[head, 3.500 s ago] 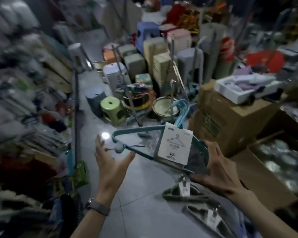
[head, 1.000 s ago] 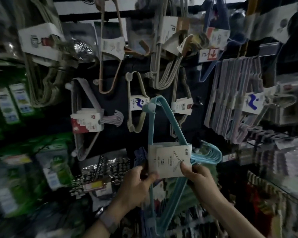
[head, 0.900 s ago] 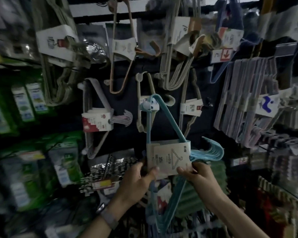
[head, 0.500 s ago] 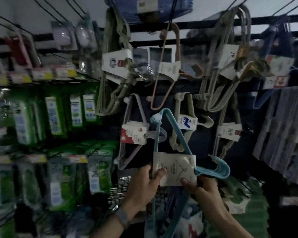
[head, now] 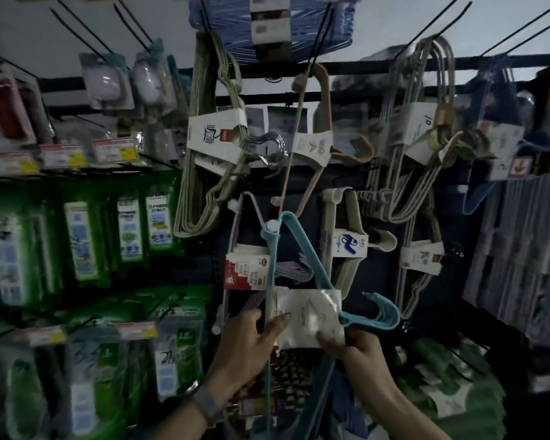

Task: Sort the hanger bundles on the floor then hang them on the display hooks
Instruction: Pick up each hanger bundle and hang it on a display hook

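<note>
Holding the teal bundle (head: 302, 247) up against the display wall, you have it turned on end. 1 shoulder with a white clip (head: 272, 226) points up, the hanger hooks (head: 383, 314) stick out to the right, and the lower part drops between your forearms. Whether the top end sits on a peg cannot be told.

Your left hand (head: 251, 339) grasps the left edge of the white card (head: 308, 312), thumb laid across its face. Your right hand (head: 359, 354) pinches the card's lower right corner. A grey watch band (head: 205, 404) is on your left wrist.

Just behind the teal bundle, to the left, hangs a pale bundle (head: 246, 274) with a red card. To the right hangs a beige bundle (head: 346, 246) with a blue-logo card. Above are a pink bundle (head: 318, 144), an olive bundle (head: 210, 138) and grey wire bundles (head: 416, 138). Green packs (head: 86, 242) fill the racks at left.
</note>
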A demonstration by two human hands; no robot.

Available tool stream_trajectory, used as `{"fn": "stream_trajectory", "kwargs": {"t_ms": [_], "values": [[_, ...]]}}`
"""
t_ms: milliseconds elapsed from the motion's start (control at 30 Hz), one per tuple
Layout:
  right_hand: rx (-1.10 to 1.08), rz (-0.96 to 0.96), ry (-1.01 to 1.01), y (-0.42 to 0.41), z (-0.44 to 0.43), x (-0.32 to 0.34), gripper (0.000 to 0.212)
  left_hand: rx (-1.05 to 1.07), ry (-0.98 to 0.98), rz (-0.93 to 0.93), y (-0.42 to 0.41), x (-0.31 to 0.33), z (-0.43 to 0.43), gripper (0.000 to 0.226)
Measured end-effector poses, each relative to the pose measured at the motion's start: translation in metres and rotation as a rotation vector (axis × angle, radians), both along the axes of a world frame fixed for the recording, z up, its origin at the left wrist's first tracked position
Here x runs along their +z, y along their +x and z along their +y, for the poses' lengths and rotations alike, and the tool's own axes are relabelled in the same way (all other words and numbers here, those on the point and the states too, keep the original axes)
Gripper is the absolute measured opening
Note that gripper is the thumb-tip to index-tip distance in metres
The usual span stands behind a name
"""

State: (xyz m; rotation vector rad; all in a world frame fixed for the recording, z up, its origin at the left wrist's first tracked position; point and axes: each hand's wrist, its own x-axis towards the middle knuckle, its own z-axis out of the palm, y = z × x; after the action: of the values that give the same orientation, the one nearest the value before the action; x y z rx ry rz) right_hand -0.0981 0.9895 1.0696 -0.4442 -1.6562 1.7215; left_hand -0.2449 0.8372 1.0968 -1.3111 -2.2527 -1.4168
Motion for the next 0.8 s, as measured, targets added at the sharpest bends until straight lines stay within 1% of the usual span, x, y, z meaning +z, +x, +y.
{"fn": "stream_trajectory", "kwargs": {"t_ms": [67, 133, 267, 367, 467, 533, 667, 800], "values": [[-0.039, 0.022, 0.021, -0.004, 0.001, 0.005, 0.009, -0.017, -0.001, 0.020, -0.008, 0.008, 0.006, 0.072], [-0.077, 0.039, 0.046, -0.008, 0.003, 0.009, 0.011, -0.041, 0.000, 0.020, -0.014, 0.017, 0.010, 0.058], [-0.148, 0.073, 0.045, -0.015, 0.006, 0.014, 0.010, -0.198, 0.060, -0.052, -0.017, 0.031, 0.021, 0.032], [-0.196, 0.103, 0.051, -0.012, 0.007, 0.024, 0.007, -0.284, 0.087, -0.044, -0.013, 0.045, 0.026, 0.022], [-0.191, 0.153, 0.052, -0.003, 0.012, 0.043, 0.011, -0.293, 0.117, 0.022, -0.007, 0.064, 0.035, 0.022], [-0.198, 0.193, 0.078, 0.004, 0.017, 0.058, 0.013, -0.274, 0.119, 0.058, -0.001, 0.082, 0.043, 0.028], [-0.246, 0.253, 0.205, 0.017, 0.032, 0.096, 0.017, -0.270, 0.140, 0.130, 0.009, 0.120, 0.060, 0.037], [-0.259, 0.367, 0.301, 0.026, 0.044, 0.142, 0.021, -0.226, 0.252, 0.238, 0.020, 0.164, 0.072, 0.038]]}}
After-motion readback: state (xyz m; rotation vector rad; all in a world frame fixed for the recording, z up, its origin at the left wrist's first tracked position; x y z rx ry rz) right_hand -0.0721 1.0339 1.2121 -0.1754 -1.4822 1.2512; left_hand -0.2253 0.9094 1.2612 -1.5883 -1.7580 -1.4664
